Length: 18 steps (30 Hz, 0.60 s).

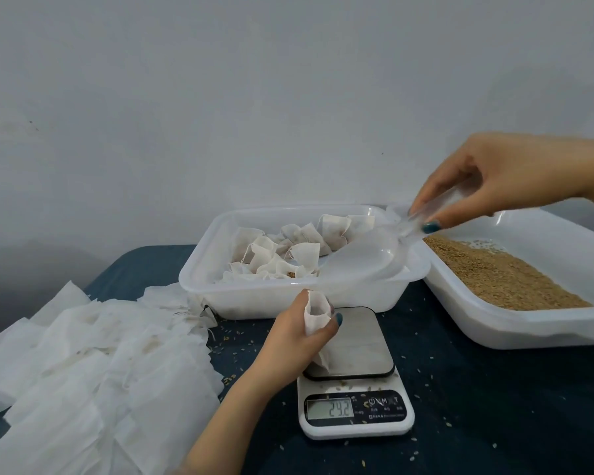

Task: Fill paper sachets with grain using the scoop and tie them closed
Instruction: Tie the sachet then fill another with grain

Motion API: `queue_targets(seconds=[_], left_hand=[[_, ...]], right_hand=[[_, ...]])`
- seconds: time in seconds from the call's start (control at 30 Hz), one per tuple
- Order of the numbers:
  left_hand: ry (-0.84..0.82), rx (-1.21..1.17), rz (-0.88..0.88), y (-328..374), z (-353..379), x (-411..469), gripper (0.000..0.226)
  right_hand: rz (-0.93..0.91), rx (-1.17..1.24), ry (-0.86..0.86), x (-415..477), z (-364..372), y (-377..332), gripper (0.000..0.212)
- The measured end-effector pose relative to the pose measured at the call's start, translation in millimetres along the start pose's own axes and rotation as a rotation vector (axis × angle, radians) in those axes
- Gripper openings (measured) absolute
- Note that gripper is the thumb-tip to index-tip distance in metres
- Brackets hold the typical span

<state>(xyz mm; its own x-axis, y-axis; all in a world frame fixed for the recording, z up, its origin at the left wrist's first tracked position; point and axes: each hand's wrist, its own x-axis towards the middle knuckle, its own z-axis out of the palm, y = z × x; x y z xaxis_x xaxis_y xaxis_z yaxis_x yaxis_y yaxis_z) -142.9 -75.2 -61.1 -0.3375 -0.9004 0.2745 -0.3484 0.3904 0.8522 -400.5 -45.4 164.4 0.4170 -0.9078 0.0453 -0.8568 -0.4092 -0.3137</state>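
Sachet-filling step, as I judge it from my remote seat. My left hand pinches a small white paper sachet upright with its mouth open and its lower end at the left edge of the white digital kitchen scale. My right hand grips the handle of a clear plastic scoop, raised behind the scale over a white plastic tub of tied sachets. To pour well, I would spread the mouth wide, bring the scoop's lip just above it and tip slowly. Brown grain lies in a white tray right of the scale. Flat empty sachets are piled left of it. The held sachet looks thin, soft and crumpled.
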Motion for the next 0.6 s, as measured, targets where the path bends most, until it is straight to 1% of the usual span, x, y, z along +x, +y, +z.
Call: queue_targets(seconds=[0.03, 0.07, 0.13, 0.2, 0.27, 0.33, 0.4, 0.47, 0.53, 0.6], left_hand=[[-0.007, 0.001, 0.034, 0.7, -1.4, -0.7, 0.009], [0.000, 0.048, 0.076, 1.1, -3.3, -1.6, 0.008], [0.047, 0.244, 0.154, 1.2, -6.8, -1.9, 0.019], [0.099, 0.364, 0.167, 2.4, -10.8, -1.1, 0.026], [0.110, 0.319, 0.139, 4.8, -12.6, 0.0, 0.029], [0.127, 0.178, 0.122, 7.9, -9.7, 2.3, 0.031], [0.156, 0.020, 0.114, 11.0, -4.9, 4.8, 0.028], [0.155, -0.092, 0.099, 10.7, 0.2, 6.5, 0.027], [0.119, -0.112, 0.077, 5.1, 2.9, 7.2, 0.029], [0.076, -0.081, 0.047, -0.3, 2.4, 6.6, 0.026]], right_hand=[[0.036, 0.049, 0.047, -6.0, 3.8, 10.0, 0.040], [0.076, 0.101, 0.105, -10.7, 10.1, 20.8, 0.036], [0.186, 0.225, 0.253, -19.7, 29.3, 47.0, 0.027], [0.307, 0.365, 0.422, -26.3, 56.0, 70.7, 0.028], [0.377, 0.499, 0.558, -28.2, 81.7, 87.8, 0.026], [0.452, 0.543, 0.620, -23.6, 102.6, 103.3, 0.034], [0.551, 0.471, 0.568, -16.0, 118.0, 114.9, 0.042], [0.636, 0.375, 0.452, -8.5, 128.3, 122.7, 0.043], [0.692, 0.284, 0.309, -2.1, 133.3, 125.6, 0.043], [0.708, 0.217, 0.177, 1.9, 134.7, 124.2, 0.040]])
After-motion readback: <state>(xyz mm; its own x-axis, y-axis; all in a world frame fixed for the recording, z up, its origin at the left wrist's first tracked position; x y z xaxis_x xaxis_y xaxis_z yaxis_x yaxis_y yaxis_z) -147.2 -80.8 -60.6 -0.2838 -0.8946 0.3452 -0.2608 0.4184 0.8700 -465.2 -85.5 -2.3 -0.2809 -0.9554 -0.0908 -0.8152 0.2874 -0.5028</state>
